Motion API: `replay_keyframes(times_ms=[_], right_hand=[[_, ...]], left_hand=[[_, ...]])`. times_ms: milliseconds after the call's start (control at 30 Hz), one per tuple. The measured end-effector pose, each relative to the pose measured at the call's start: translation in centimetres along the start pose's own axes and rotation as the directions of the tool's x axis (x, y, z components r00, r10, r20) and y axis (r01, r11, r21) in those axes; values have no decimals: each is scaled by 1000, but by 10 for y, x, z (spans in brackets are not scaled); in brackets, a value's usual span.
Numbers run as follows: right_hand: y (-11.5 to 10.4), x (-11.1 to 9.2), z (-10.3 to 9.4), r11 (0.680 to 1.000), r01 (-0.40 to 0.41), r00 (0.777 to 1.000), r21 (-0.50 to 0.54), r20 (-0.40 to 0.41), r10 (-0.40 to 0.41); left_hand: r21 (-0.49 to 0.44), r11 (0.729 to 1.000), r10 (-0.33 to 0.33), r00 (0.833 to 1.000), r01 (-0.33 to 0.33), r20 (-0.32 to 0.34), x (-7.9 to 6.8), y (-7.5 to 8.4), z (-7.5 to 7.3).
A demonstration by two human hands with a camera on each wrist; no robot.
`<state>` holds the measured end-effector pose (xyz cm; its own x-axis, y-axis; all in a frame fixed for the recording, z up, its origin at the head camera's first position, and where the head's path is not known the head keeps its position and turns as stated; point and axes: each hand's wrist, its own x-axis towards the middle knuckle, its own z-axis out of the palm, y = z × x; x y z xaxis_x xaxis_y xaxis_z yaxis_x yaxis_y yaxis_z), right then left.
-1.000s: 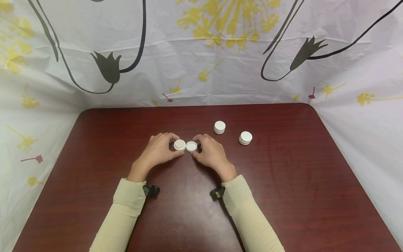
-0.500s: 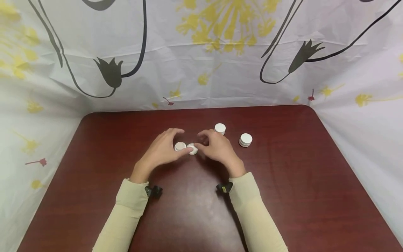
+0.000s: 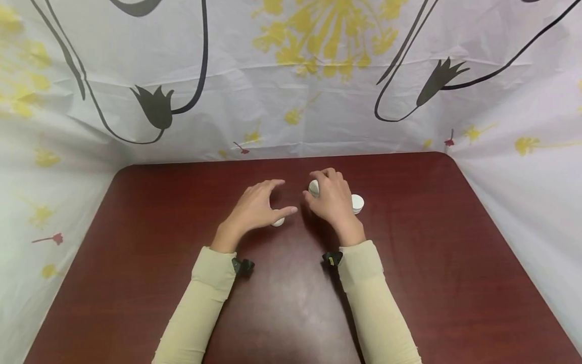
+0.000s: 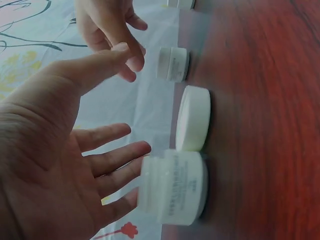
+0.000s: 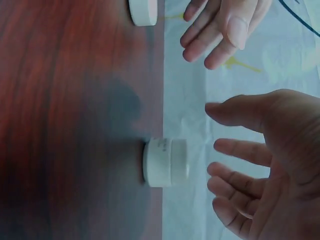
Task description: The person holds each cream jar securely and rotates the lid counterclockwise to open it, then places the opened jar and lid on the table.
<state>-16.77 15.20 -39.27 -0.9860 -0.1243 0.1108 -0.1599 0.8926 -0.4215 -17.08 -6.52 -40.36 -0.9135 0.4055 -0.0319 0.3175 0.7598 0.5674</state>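
My left hand (image 3: pixel 254 205) hovers with fingers spread over an uncapped white jar (image 4: pixel 175 187), which it hides in the head view. Beside that jar lies its white lid (image 3: pixel 279 222), partly covered by the left thumb. My right hand (image 3: pixel 334 199) is over a small capped white jar (image 3: pixel 313 188). In the right wrist view the same jar (image 5: pixel 165 162) stands just off the fingertips, and nothing is between the fingers.
Another capped white jar (image 3: pixel 357 203) stands to the right, partly behind the right hand. The dark red tabletop (image 3: pixel 432 263) ends at a white patterned curtain (image 3: pixel 318 126) at the back and sides.
Both hands have let go of the uncapped jar and lid, which stay side by side. The right hand has moved right and away to a capped jar; the left has lifted and shifted right.
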Motion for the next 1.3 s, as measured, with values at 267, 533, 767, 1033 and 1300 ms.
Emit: replay_keyframes(times_ms=[267,533,767,1033,1300], right_hand=[[4,-2,5,1000,-29,998,-7,52,30],[7,0,13,998,-58,998,-5,-11,58],[8,4,18,999,-49,994,16,-95,51],[9,3,15,994,-74,996,76,-36,77],[-3,3,8,957,9,998,291,52,-26]], left_hand=[[37,999,8,1000,-7,-25,-1,-1,2],[36,999,22,999,-21,-23,-6,4,-1],[26,999,47,999,-46,-25,-7,13,-9],[45,999,30,999,-29,-25,-3,10,-6],[35,999,20,1000,-19,-21,-5,8,-3]])
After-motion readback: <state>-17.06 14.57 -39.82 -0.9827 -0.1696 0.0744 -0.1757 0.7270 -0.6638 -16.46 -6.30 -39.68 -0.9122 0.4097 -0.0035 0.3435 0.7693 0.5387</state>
